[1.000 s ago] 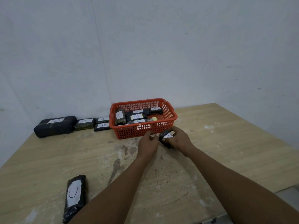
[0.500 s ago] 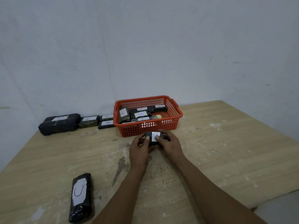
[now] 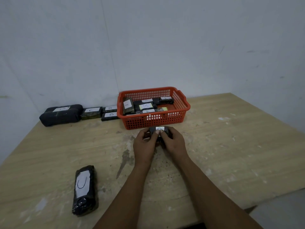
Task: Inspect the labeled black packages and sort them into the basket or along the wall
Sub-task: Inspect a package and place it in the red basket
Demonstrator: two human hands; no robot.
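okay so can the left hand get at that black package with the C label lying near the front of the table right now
Probably not yet. The C-labelled package lies on open table with nothing around it, on the left hand's side, but that hand and the right hand both grip the small package by the basket.

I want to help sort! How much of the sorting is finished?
Several packages lie in the red basket, and four sit along the wall. Both the left hand and right hand hold a small package, checking its label. One C package waits on the table.
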